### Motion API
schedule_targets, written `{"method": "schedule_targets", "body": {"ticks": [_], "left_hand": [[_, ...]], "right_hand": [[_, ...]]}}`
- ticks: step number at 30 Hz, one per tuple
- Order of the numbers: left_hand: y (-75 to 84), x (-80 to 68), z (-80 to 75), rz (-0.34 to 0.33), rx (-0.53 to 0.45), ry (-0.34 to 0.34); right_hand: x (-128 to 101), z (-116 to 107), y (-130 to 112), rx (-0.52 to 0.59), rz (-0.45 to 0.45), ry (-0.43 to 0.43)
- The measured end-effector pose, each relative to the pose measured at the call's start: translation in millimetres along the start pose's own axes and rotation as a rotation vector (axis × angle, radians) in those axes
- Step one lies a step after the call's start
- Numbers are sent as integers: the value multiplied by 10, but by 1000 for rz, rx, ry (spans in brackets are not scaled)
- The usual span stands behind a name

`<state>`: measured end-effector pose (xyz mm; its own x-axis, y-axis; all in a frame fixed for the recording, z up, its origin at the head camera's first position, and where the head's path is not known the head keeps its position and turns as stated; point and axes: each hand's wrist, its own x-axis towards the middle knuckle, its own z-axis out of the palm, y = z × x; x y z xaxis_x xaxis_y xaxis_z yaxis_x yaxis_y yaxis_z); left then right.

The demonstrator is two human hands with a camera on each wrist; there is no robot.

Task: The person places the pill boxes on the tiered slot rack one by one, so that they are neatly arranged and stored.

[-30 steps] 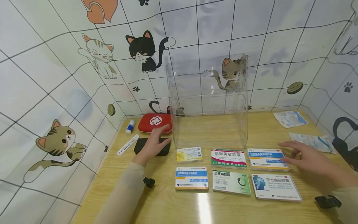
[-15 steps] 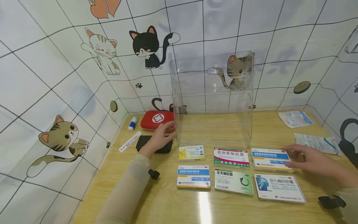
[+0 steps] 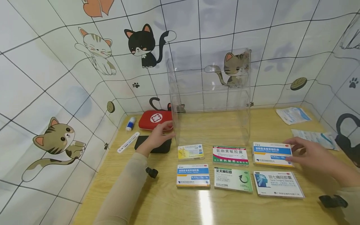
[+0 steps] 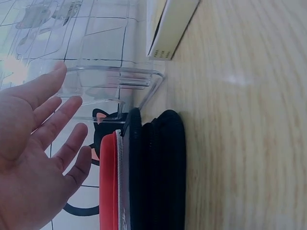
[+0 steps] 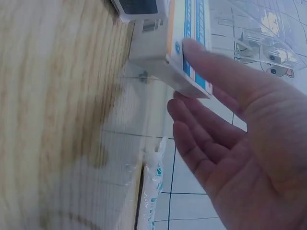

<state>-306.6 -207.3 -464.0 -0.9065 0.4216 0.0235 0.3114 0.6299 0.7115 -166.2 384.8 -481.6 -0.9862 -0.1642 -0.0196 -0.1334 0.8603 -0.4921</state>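
Observation:
My right hand [image 3: 312,154] pinches the right end of a blue-and-white medicine box [image 3: 270,153], thumb on its printed face and fingers at the far side. In the right wrist view, the end of this box [image 5: 189,79] sits tilted between thumb and fingers. At the left side of a clear acrylic rack [image 3: 175,125] is my left hand [image 3: 158,137], its thumb and fingertips right at the side wall. The left wrist view shows its fingers [image 4: 67,115] loosely straight, holding nothing. Just in front of the rack lie a yellow-and-white box [image 3: 190,152] and a green-and-pink box [image 3: 230,155].
A front row has a second blue-and-white box [image 3: 193,176], a green box [image 3: 233,179] and a white box [image 3: 278,184]. Left are a red first-aid case [image 3: 152,120], black pouch [image 3: 140,143], white strip [image 3: 128,142] and small tube [image 3: 130,124]. Two plastic packets [image 3: 293,115] lie right.
The right hand has closed on the blue-and-white box, which now sits slightly higher and tilted. The left hand has come up to the rack's side from over the black pouch.

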Motion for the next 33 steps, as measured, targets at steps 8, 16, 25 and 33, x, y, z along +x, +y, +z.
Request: {"method": "schedule_targets", "body": {"ticks": [8, 16, 25, 33], "left_hand": [[70, -19, -39, -33, -19, -11], [54, -19, -32, -32, -42, -11], [26, -5, -9, -42, -27, -11], [39, -11, -3, -45, -31, -12]], "right_hand": [[-37, -69, -71, 19, 21, 158], [107, -291, -182, 10, 32, 346], [473, -814, -528, 61, 105, 632], [878, -1293, -1020, 55, 65, 814]]}}
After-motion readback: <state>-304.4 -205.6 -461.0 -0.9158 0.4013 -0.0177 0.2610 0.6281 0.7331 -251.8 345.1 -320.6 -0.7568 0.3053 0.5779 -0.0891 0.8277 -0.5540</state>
